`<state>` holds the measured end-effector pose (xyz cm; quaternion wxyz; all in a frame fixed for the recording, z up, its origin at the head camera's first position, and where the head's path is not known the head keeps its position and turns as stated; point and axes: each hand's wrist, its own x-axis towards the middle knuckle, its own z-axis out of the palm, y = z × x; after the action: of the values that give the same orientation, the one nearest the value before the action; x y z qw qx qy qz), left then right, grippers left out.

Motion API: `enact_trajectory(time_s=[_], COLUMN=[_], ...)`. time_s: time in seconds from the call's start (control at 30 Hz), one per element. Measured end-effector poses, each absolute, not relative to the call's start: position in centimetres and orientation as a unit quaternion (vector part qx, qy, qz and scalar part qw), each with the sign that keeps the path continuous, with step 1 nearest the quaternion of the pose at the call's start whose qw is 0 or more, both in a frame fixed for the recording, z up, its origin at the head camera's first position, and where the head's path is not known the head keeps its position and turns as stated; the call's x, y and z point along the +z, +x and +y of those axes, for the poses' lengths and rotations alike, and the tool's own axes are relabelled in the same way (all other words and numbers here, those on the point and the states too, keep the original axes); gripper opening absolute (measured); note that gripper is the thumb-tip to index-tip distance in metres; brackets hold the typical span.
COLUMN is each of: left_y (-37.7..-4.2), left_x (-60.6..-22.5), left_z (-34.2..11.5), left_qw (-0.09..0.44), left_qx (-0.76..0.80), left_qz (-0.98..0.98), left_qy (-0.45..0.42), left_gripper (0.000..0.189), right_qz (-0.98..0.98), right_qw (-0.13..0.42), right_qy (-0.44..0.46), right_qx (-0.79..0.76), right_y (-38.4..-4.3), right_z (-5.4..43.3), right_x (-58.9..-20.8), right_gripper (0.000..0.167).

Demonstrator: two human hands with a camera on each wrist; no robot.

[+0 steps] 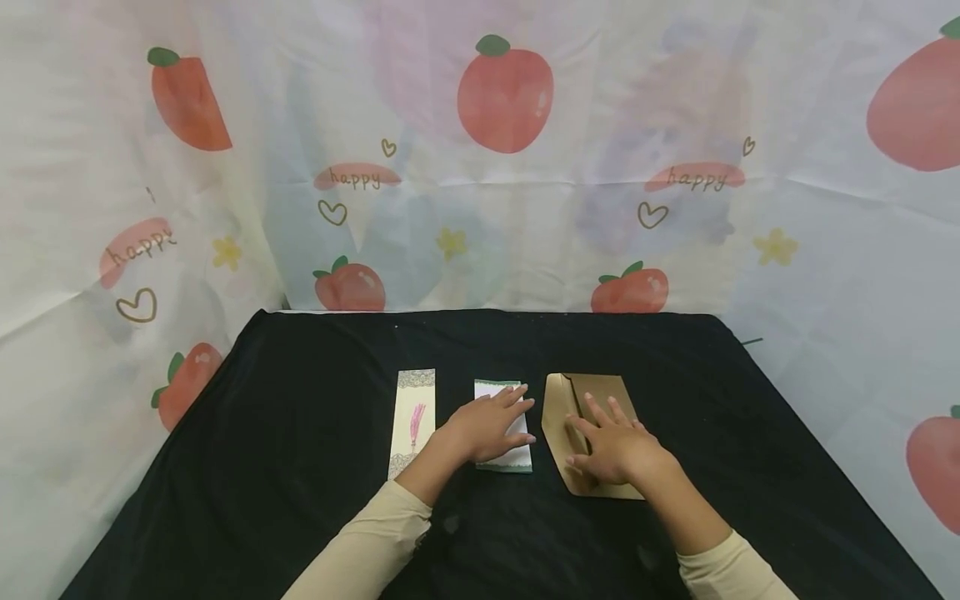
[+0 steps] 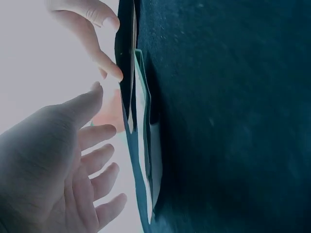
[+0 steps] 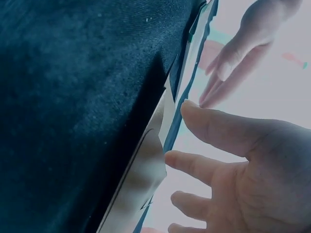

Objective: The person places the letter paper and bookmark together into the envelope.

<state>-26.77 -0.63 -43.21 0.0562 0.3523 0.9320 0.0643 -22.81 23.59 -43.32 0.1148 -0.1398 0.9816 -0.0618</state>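
Note:
In the head view a white card with green edges [image 1: 517, 459] lies on the black cloth. My left hand [image 1: 483, 427] is spread above it, covering much of it; in the left wrist view a gap separates the hand from the card's edge [image 2: 144, 126]. To the right is a gold-brown envelope [image 1: 557, 408], its flap side turned left. Over it hovers my right hand [image 1: 617, 448], fingers spread. The right wrist view puts that index fingertip close to the envelope [image 3: 141, 179]; whether it touches I cannot tell. Neither hand grips anything.
Left of the card lies a long cream strip [image 1: 402, 417] with lacy grey ends and a pink tassel [image 1: 417, 423]. Black cloth [image 1: 322, 433] covers the table. A white curtain [image 1: 420, 217] printed with fruit hangs behind and at the sides.

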Motion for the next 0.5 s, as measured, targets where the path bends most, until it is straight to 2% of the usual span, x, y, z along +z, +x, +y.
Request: enact_trajectory(time_s=[0.23,0.5], left_y=[-27.6,-28.2], left_x=[-43.2,-43.2], left_z=[1.2,2.7], left_qw=[0.081,0.11], left_qx=[0.024,0.01], left_qz=[0.929,0.919], left_qy=[0.36,0.378], left_gripper=[0.065,0.064], right_qz=[0.979,0.979], right_qw=[0.148,0.147], right_qy=[-0.123,-0.126], right_qx=[-0.068,-0.069], right_y=[-21.7,-22.5], right_z=[22.3,23.0], right_x=[-40.8,-42.5], right_gripper=[0.073,0.077])
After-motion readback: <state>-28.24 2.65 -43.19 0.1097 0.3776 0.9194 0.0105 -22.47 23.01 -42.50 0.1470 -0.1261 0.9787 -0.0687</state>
